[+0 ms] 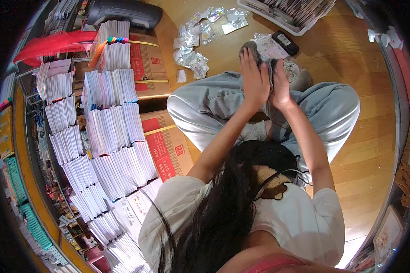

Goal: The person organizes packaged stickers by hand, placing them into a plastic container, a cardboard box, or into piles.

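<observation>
A piece of dark grey fabric (250, 47), perhaps a sock, is held up between my hands above my crossed legs. Stretched along its left side are the fingers of my left hand (255, 84), close together. My right hand (280, 88) presses against it from the right, thumb side up, its fingers partly hidden. Just beyond lie a dark case with a white label (284, 42) and a printed plastic packet (266, 44). A sock-covered foot (300, 81) rests to the right of my right hand.
Crinkled silver packets (198, 63) lie in a curve on the wooden floor. A white basket (300, 32) of packed sheets stands at the far right. On the left are cardboard boxes (168, 145), rows of white booklets (118, 168) and a red bag (54, 45).
</observation>
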A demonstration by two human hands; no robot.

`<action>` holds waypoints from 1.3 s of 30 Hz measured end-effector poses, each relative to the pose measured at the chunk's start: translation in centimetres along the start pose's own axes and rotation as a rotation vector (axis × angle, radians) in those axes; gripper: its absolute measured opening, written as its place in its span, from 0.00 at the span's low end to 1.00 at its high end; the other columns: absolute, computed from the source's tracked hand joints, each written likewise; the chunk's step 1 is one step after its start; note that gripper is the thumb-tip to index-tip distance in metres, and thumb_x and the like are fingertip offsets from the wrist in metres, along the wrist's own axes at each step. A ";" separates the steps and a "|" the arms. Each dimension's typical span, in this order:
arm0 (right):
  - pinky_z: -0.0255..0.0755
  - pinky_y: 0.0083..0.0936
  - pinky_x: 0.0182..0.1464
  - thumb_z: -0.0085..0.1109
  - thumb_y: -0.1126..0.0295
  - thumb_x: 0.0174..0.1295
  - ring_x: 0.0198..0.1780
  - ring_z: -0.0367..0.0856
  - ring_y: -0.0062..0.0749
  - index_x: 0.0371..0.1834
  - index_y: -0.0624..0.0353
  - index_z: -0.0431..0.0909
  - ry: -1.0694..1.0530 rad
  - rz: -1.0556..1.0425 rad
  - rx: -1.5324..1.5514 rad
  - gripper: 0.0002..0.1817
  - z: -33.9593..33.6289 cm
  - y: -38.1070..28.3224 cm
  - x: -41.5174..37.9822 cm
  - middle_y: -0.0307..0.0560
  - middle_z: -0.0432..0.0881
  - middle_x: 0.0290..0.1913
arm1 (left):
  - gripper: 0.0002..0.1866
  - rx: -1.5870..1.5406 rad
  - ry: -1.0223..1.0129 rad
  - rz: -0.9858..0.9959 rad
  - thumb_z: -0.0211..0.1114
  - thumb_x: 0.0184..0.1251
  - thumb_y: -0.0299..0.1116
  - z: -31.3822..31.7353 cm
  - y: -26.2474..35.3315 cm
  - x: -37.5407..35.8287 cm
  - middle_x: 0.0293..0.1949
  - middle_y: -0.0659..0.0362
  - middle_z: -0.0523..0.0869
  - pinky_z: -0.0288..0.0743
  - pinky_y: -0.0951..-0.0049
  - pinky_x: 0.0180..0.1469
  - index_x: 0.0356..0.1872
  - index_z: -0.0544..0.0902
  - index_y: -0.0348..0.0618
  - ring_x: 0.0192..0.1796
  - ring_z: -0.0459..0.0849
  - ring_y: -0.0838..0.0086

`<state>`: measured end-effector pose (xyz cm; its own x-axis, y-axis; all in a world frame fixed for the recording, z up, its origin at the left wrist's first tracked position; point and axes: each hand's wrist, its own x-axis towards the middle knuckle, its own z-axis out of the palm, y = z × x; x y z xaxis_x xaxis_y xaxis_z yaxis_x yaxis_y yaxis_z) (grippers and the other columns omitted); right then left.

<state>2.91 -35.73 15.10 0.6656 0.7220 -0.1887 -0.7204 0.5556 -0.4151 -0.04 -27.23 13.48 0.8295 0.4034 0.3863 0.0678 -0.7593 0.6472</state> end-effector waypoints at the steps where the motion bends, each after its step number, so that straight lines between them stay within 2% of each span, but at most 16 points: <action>1: 0.47 0.31 0.67 0.30 0.38 0.64 0.67 0.54 0.31 0.68 0.60 0.50 -0.017 0.005 0.018 0.40 -0.2 0.4 0.1 0.44 0.59 0.66 | 0.28 0.022 -0.012 -0.047 0.44 0.69 0.40 -0.2 -0.1 0.9 0.63 0.36 0.58 0.44 0.51 0.67 0.62 0.58 0.26 0.68 0.54 0.47; 3: 0.44 0.30 0.68 0.28 0.38 0.64 0.67 0.54 0.31 0.67 0.62 0.53 -0.056 0.012 0.057 0.40 -0.7 1.4 0.5 0.44 0.60 0.66 | 0.25 0.070 -0.035 -0.137 0.43 0.69 0.39 -0.7 -0.8 4.2 0.62 0.38 0.63 0.47 0.54 0.67 0.60 0.63 0.29 0.66 0.57 0.47; 4: 0.47 0.29 0.67 0.28 0.38 0.64 0.66 0.57 0.33 0.66 0.64 0.53 -0.090 0.037 0.040 0.40 0.2 1.3 0.1 0.45 0.62 0.64 | 0.22 -0.101 -0.006 -0.246 0.42 0.69 0.38 -1.0 -1.5 6.1 0.58 0.40 0.69 0.52 0.58 0.65 0.56 0.70 0.32 0.63 0.64 0.47; 7: 0.47 0.29 0.66 0.27 0.37 0.64 0.66 0.58 0.33 0.66 0.64 0.52 -0.190 0.028 -0.050 0.42 -0.6 1.5 0.6 0.46 0.61 0.65 | 0.22 -0.269 -0.174 -0.478 0.43 0.69 0.37 -1.6 -1.8 7.1 0.55 0.38 0.72 0.55 0.62 0.64 0.55 0.71 0.30 0.60 0.67 0.48; 8: 0.49 0.28 0.65 0.28 0.36 0.63 0.66 0.58 0.32 0.67 0.63 0.51 -0.140 0.031 -0.103 0.43 -0.8 1.1 0.2 0.45 0.60 0.66 | 0.23 -0.270 -0.243 -0.441 0.44 0.68 0.37 -1.7 -1.3 6.0 0.59 0.39 0.68 0.53 0.61 0.65 0.58 0.67 0.31 0.63 0.64 0.48; 11: 0.50 0.29 0.65 0.28 0.35 0.62 0.66 0.58 0.32 0.68 0.61 0.51 0.003 0.052 0.055 0.42 -1.3 1.1 0.2 0.43 0.59 0.66 | 0.25 -0.110 -0.119 -0.100 0.45 0.68 0.38 -1.0 -0.8 2.3 0.62 0.42 0.64 0.50 0.60 0.67 0.62 0.62 0.33 0.65 0.59 0.49; 14: 0.46 0.32 0.67 0.27 0.40 0.66 0.68 0.53 0.32 0.69 0.60 0.49 0.025 0.029 0.055 0.38 -1.5 0.8 0.3 0.43 0.57 0.67 | 0.27 0.025 -0.096 0.027 0.46 0.68 0.38 -1.1 0.5 0.2 0.65 0.42 0.59 0.47 0.59 0.67 0.64 0.58 0.35 0.67 0.56 0.49; 17: 0.46 0.31 0.67 0.26 0.38 0.65 0.67 0.55 0.32 0.68 0.61 0.49 -0.006 -0.004 0.020 0.40 -1.1 1.3 0.5 0.43 0.58 0.67 | 0.26 0.069 -0.178 0.072 0.46 0.68 0.38 -1.6 -0.6 2.9 0.63 0.40 0.62 0.47 0.58 0.67 0.63 0.60 0.32 0.67 0.58 0.51; 21: 0.46 0.29 0.66 0.25 0.37 0.64 0.64 0.58 0.32 0.67 0.64 0.52 -0.155 0.037 -0.021 0.42 -1.5 1.6 0.6 0.44 0.59 0.66 | 0.25 -0.397 -0.184 -0.375 0.45 0.70 0.40 -1.3 -2.2 7.0 0.62 0.40 0.65 0.50 0.64 0.66 0.61 0.63 0.30 0.65 0.62 0.54; 24: 0.47 0.29 0.66 0.26 0.36 0.63 0.65 0.58 0.32 0.67 0.64 0.52 -0.151 0.001 -0.035 0.43 -1.0 0.9 0.3 0.45 0.60 0.65 | 0.27 -0.343 -0.126 -0.263 0.45 0.70 0.40 -0.7 -1.4 4.9 0.63 0.40 0.63 0.51 0.66 0.66 0.62 0.60 0.29 0.66 0.61 0.54; 27: 0.47 0.30 0.66 0.27 0.36 0.63 0.66 0.57 0.33 0.67 0.63 0.51 0.137 0.130 0.030 0.42 -0.2 -0.5 -0.3 0.46 0.59 0.66 | 0.29 -0.137 -0.122 -0.065 0.46 0.68 0.40 0.2 0.0 1.6 0.65 0.40 0.59 0.45 0.60 0.68 0.64 0.55 0.29 0.68 0.56 0.51; 28: 0.46 0.33 0.67 0.27 0.36 0.63 0.68 0.54 0.34 0.68 0.60 0.50 0.019 -0.013 0.042 0.42 -0.9 0.0 0.5 0.46 0.57 0.67 | 0.30 -0.013 -0.096 0.001 0.46 0.68 0.40 0.3 1.2 0.7 0.65 0.40 0.58 0.44 0.59 0.68 0.64 0.55 0.29 0.68 0.55 0.50; 33: 0.44 0.32 0.68 0.26 0.36 0.63 0.68 0.52 0.34 0.69 0.60 0.47 -0.015 0.048 0.007 0.42 -0.4 0.2 -0.2 0.45 0.55 0.68 | 0.27 0.148 -0.170 0.056 0.44 0.68 0.37 -0.1 0.2 4.8 0.63 0.41 0.62 0.46 0.56 0.67 0.63 0.59 0.29 0.67 0.57 0.49; 34: 0.45 0.31 0.67 0.25 0.35 0.63 0.67 0.54 0.32 0.69 0.60 0.49 -0.044 0.042 -0.033 0.42 -0.4 0.8 -0.1 0.44 0.56 0.68 | 0.25 0.046 -0.132 -0.091 0.42 0.70 0.39 -0.3 -0.1 6.3 0.60 0.41 0.67 0.53 0.59 0.64 0.60 0.63 0.29 0.63 0.64 0.51; 37: 0.44 0.31 0.67 0.24 0.34 0.62 0.67 0.55 0.32 0.69 0.61 0.47 -0.192 0.035 -0.090 0.44 -1.5 2.0 0.8 0.44 0.55 0.68 | 0.25 -0.257 -0.316 -0.377 0.41 0.71 0.42 -0.9 -3.1 7.0 0.57 0.41 0.70 0.59 0.63 0.61 0.58 0.66 0.29 0.59 0.69 0.52; 39: 0.41 0.33 0.68 0.24 0.33 0.61 0.68 0.52 0.34 0.69 0.64 0.43 -0.255 0.075 -0.048 0.46 -1.0 1.7 0.4 0.46 0.51 0.70 | 0.26 -0.319 -0.252 -0.424 0.40 0.71 0.44 -1.1 -3.2 5.2 0.56 0.41 0.72 0.59 0.66 0.60 0.57 0.67 0.29 0.59 0.69 0.54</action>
<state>2.17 -34.93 13.41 0.5356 0.8444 0.0072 -0.7517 0.4807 -0.4515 3.44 -22.19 14.16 0.8753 0.4747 -0.0923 0.2847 -0.3515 0.8919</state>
